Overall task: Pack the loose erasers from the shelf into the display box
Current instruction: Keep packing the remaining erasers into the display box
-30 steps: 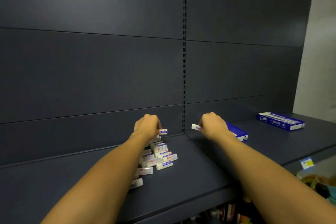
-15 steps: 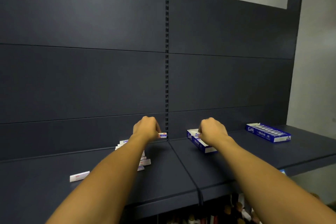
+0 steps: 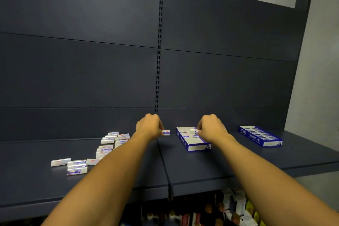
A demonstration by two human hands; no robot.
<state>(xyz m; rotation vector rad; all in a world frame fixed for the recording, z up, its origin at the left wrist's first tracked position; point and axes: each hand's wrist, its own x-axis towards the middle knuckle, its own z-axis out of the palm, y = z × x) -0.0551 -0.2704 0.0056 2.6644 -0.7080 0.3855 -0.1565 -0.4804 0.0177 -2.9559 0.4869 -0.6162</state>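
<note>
Erasers (image 3: 108, 145), loose, white with blue-and-red printed sleeves, lie scattered on the left section of the dark shelf (image 3: 201, 167); a main cluster sits toward the back, and a smaller group (image 3: 76, 167) lies nearer the front edge, with one eraser (image 3: 60, 162) apart at far left (sleeve printing too small to read). Display box (image 3: 193, 140), open-topped, blue and white, stands on the right section just past the shelf seam; a few erasers lie at its far end, while its near part shows a white floor. White script on its left wall is illegible at this angle; a round emblem marks its front wall. Second box (image 3: 260, 135), further right, is filled in a row and bears the white word "Lite" on its blue side. Left hand (image 3: 149, 127), knuckles up and fingers curled, pinches one eraser (image 3: 166, 132) by its end above the seam. Right hand (image 3: 212, 128), likewise curled, pinches another eraser (image 3: 194, 131) over the display box's far end. Both forearms extend straight forward from the lower frame. Packaged goods (image 3: 233, 207) are dimly visible below the shelf
</note>
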